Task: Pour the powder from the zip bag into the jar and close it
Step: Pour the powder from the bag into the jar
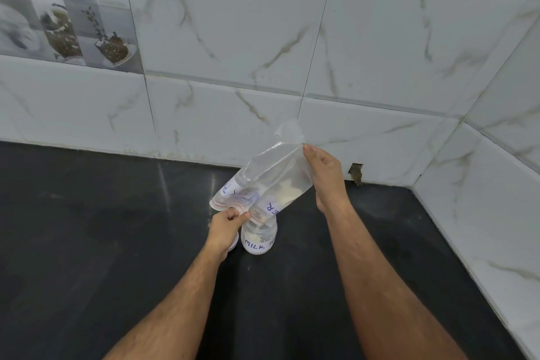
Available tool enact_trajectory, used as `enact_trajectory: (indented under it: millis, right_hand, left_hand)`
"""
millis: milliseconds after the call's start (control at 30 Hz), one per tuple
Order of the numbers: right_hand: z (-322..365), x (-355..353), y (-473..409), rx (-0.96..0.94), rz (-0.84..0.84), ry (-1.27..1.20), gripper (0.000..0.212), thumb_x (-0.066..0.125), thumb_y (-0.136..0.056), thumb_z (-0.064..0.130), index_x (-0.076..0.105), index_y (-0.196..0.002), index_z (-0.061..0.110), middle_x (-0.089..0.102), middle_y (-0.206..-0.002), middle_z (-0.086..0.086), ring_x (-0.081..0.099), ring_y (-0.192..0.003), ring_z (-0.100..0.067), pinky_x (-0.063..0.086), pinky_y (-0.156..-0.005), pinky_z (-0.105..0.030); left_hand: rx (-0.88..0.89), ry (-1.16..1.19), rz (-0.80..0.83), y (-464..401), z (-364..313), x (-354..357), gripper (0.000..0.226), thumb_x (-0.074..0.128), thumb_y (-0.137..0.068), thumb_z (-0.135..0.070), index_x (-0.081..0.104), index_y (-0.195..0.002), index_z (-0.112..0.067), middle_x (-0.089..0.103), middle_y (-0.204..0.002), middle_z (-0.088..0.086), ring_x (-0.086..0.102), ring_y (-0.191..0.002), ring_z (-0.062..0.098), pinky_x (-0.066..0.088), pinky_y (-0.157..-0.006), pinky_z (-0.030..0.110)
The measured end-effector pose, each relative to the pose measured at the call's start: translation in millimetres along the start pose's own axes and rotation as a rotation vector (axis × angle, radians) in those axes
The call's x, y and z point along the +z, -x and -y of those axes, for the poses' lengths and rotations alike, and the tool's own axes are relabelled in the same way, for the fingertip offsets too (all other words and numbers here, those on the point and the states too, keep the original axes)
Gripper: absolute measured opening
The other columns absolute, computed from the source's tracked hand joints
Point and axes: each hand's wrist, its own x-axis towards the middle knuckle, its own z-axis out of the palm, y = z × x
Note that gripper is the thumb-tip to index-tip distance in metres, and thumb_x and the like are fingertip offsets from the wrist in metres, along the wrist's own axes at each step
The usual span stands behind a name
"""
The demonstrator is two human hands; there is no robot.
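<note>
The pour was under way: the left hand (pixel 226 223) pinched the zip bag (pixel 271 178) at its mouth over the open jar (pixel 258 238) on the dark desk (pixel 87 228), while the right hand (pixel 325 177) pinched its raised bottom. Some powder (pixel 287 191) remained inside; next probably a steeper tilt or shake.

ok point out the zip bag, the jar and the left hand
zip bag (pixel 271 172): head view, on its clear middle panel
jar (pixel 258 242): head view, on its white label
left hand (pixel 225 228): head view, on the back of the hand
</note>
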Motion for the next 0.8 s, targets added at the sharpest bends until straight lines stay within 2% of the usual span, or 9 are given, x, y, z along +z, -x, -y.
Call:
enact_trajectory:
  millis: [67, 200, 367, 400, 467, 533, 567, 700, 800]
  right_hand:
    - [6, 2, 0, 0.007, 0.003, 0.005, 0.021, 0.063, -0.098, 0.032, 0.08, -0.097, 0.019, 0.08, -0.102, -0.003, 0.074, -0.098, -0.017, 0.056, -0.079, -0.024]
    - [17, 7, 2, 0.01, 0.044, 0.025, 0.029, 0.062, -0.099, 0.035, 0.077, -0.109, 0.012, 0.079, -0.106, -0.003, 0.074, -0.102, -0.018, 0.057, -0.083, -0.027]
    - [24, 12, 2, 0.042, 0.064, 0.045, 0.04, 0.064, -0.097, 0.04, 0.071, -0.122, 0.009, 0.073, -0.122, -0.007, 0.068, -0.116, -0.022, 0.051, -0.105, -0.045]
    - [25, 13, 1, 0.041, 0.073, 0.049, 0.041, 0.064, -0.096, 0.04, 0.071, -0.123, 0.009, 0.072, -0.124, -0.008, 0.067, -0.118, -0.022, 0.05, -0.107, -0.047]
    - [28, 15, 0, 0.041, 0.095, 0.058, 0.043, 0.065, -0.095, 0.042, 0.07, -0.124, 0.01, 0.071, -0.127, -0.008, 0.065, -0.12, -0.023, 0.048, -0.108, -0.05]
    - [30, 18, 0, 0.041, 0.119, 0.075, 0.047, 0.066, -0.094, 0.046, 0.069, -0.126, 0.012, 0.069, -0.13, -0.006, 0.063, -0.124, -0.022, 0.046, -0.11, -0.051]
    - [30, 20, 1, 0.04, 0.128, 0.084, 0.049, 0.066, -0.094, 0.046, 0.068, -0.128, 0.012, 0.069, -0.131, -0.006, 0.062, -0.125, -0.021, 0.045, -0.111, -0.051]
    - [28, 20, 2, 0.036, 0.119, 0.061, 0.049, 0.066, -0.095, 0.043, 0.067, -0.128, 0.006, 0.069, -0.13, -0.01, 0.063, -0.124, -0.025, 0.045, -0.111, -0.051]
    - [28, 20, 5, 0.022, 0.093, 0.061, 0.052, 0.066, -0.094, 0.045, 0.068, -0.128, 0.005, 0.068, -0.131, -0.011, 0.062, -0.126, -0.026, 0.045, -0.111, -0.051]
  left_hand:
    - [-0.012, 0.017, 0.017, 1, 0, -1, 0.049, 0.071, -0.091, -0.01, 0.038, -0.055, -0.019, 0.033, -0.043, -0.019, 0.032, -0.036, 0.001, 0.03, -0.039, 0.007]
    - [-0.026, 0.028, 0.045, 2, -1, -1, 0.048, 0.07, -0.092, -0.012, 0.039, -0.056, -0.019, 0.035, -0.045, -0.017, 0.034, -0.035, 0.001, 0.03, -0.04, 0.008]
    - [-0.036, 0.055, 0.037, -1, 3, 0, 0.05, 0.071, -0.091, -0.013, 0.035, -0.057, -0.019, 0.029, -0.052, -0.012, 0.028, -0.039, 0.003, 0.026, -0.041, 0.011]
    - [-0.039, 0.063, 0.041, -1, 4, -1, 0.047, 0.071, -0.091, -0.014, 0.037, -0.058, -0.017, 0.03, -0.056, -0.008, 0.028, -0.042, 0.003, 0.028, -0.043, 0.011]
    - [-0.048, 0.08, 0.061, -1, 4, -1, 0.032, 0.07, -0.092, -0.016, 0.047, -0.07, -0.01, 0.036, -0.068, 0.006, 0.036, -0.058, 0.008, 0.034, -0.059, 0.018]
    - [-0.046, 0.103, 0.075, 0, 4, 0, 0.02, 0.07, -0.092, -0.017, 0.054, -0.084, -0.009, 0.045, -0.084, 0.008, 0.041, -0.078, 0.02, 0.037, -0.075, 0.029]
    - [-0.052, 0.114, 0.07, 0, 4, 0, 0.018, 0.07, -0.092, -0.017, 0.055, -0.087, -0.008, 0.047, -0.087, 0.008, 0.042, -0.082, 0.021, 0.038, -0.077, 0.03]
    - [-0.088, 0.126, 0.014, -3, 11, 0, 0.021, 0.069, -0.093, -0.02, 0.065, -0.098, 0.0, 0.057, -0.092, 0.009, 0.051, -0.086, 0.02, 0.044, -0.073, 0.023]
    - [-0.099, 0.144, 0.009, -4, 13, 1, 0.021, 0.07, -0.092, -0.021, 0.063, -0.095, -0.001, 0.054, -0.091, 0.009, 0.045, -0.084, 0.022, 0.039, -0.066, 0.023]
